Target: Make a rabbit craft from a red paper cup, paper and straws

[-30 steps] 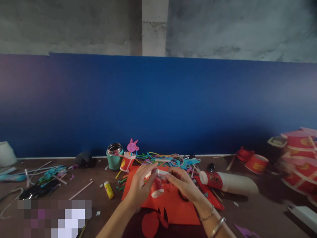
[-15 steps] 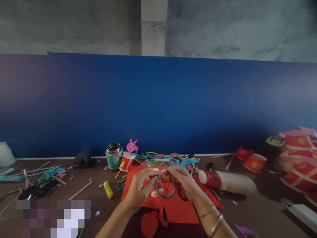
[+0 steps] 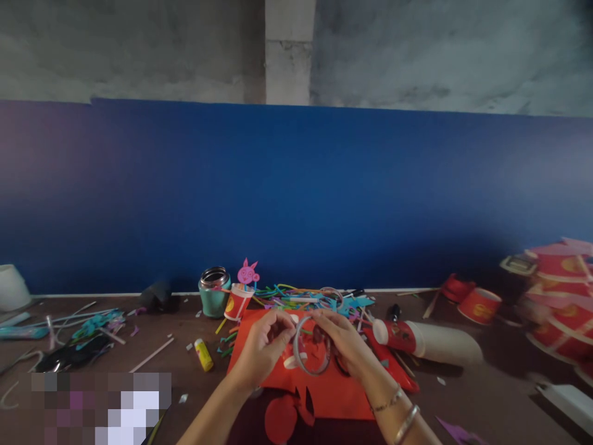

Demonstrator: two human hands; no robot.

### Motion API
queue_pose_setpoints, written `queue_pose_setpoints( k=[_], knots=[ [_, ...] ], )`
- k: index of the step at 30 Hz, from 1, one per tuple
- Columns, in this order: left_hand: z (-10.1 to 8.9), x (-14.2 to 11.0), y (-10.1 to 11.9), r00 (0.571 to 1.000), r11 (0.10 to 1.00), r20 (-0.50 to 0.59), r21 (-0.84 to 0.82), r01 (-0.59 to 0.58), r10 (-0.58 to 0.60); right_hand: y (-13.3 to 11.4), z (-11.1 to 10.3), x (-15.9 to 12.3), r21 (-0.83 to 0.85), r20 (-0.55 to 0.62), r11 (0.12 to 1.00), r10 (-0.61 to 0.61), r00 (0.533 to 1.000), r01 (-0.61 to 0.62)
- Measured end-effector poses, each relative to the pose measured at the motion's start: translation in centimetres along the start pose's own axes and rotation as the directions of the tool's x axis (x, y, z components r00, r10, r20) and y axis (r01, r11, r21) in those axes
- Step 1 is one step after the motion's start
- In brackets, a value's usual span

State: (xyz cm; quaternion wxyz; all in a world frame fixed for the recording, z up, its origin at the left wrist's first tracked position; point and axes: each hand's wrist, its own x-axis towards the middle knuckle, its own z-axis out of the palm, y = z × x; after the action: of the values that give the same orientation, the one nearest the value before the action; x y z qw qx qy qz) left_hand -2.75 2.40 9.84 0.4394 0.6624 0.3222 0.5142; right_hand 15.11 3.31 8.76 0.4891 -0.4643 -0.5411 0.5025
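Held upright in my right hand (image 3: pixel 345 337) is a thin, translucent grey ring that looks like a tape roll (image 3: pixel 298 355); the fingers grip its upper right rim. My left hand (image 3: pixel 266 343) is at the ring's left side, thumb and forefinger brought together close to its edge. Whatever is between those fingertips, if anything, is too small to make out. Beneath both hands lies a red paper sheet (image 3: pixel 345 395), with cut red pieces and white round bits on it. A red paper disc (image 3: pixel 280 420) and pointed cut shapes are at its near edge.
A glue stick (image 3: pixel 203 355), a teal jar (image 3: pixel 214 293) and a red paper cup (image 3: pixel 238 301) with a pink paper face are on the left. Coloured pipe cleaners (image 3: pixel 296 296) lie behind. To the right are a white tube (image 3: pixel 445 342), another red cup (image 3: pixel 479 306) and stacked red cups (image 3: pixel 560 309).
My left fingertips have drawn slightly down and away from the ring's top edge, curling more. The ring stays in my right hand, turned a little more face-on.
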Motion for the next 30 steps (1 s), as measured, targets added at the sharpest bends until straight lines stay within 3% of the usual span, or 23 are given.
queue_pose_setpoints(
  k=[2, 4, 6, 9, 12, 15, 19, 23, 25, 30],
  knots=[
    [0.3, 0.1, -0.2, 0.995, 1.000, -0.101, -0.001, 0.016, -0.016, -0.2, 0.6, -0.4, -0.170, -0.115, 0.967, -0.214, 0.970, 0.193],
    [0.6, 0.1, -0.5, 0.974, 1.000, -0.227, 0.011, 0.028, -0.025, -0.6, 1.4, -1.1, -0.379, -0.204, 0.856, -0.447, 0.871, 0.351],
    [0.9, 0.0, -0.7, 0.947, 0.999, -0.317, -0.007, 0.054, -0.053, -1.0, 2.3, -2.0, -0.551, -0.152, 0.727, -0.569, 0.808, 0.409],
    [1.5, -0.4, -1.0, 0.925, 0.993, -0.365, -0.077, 0.085, -0.107, -1.2, 3.5, -2.9, -0.657, 0.015, 0.632, -0.535, 0.845, 0.412],
    [1.8, -0.6, -1.2, 0.933, 0.987, -0.335, -0.133, 0.092, -0.132, -1.1, 3.9, -3.1, -0.609, 0.092, 0.689, -0.432, 0.897, 0.394],
    [1.4, -0.5, -1.2, 0.946, 0.994, -0.313, -0.091, 0.056, -0.082, -1.1, 3.7, -2.9, -0.507, 0.123, 0.770, -0.380, 0.917, 0.387],
    [0.5, -0.3, -0.9, 0.933, 0.993, -0.352, 0.109, -0.043, 0.079, -1.7, 3.1, -2.8, -0.545, 0.138, 0.730, -0.408, 0.903, 0.413],
    [-0.3, 0.0, -0.5, 0.954, 0.916, -0.213, 0.383, -0.118, 0.211, -1.8, 2.6, -2.6, -0.607, 0.169, 0.663, -0.431, 0.886, 0.438],
    [-0.5, 0.1, -0.3, 0.959, 0.867, -0.163, 0.483, -0.126, 0.230, -1.6, 2.4, -2.5, -0.614, 0.186, 0.642, -0.448, 0.874, 0.459],
    [-0.3, 0.1, -0.3, 0.969, 0.827, -0.164, 0.558, -0.065, 0.187, -1.6, 2.2, -2.4, -0.645, 0.181, 0.595, -0.491, 0.852, 0.480]
  ],
)
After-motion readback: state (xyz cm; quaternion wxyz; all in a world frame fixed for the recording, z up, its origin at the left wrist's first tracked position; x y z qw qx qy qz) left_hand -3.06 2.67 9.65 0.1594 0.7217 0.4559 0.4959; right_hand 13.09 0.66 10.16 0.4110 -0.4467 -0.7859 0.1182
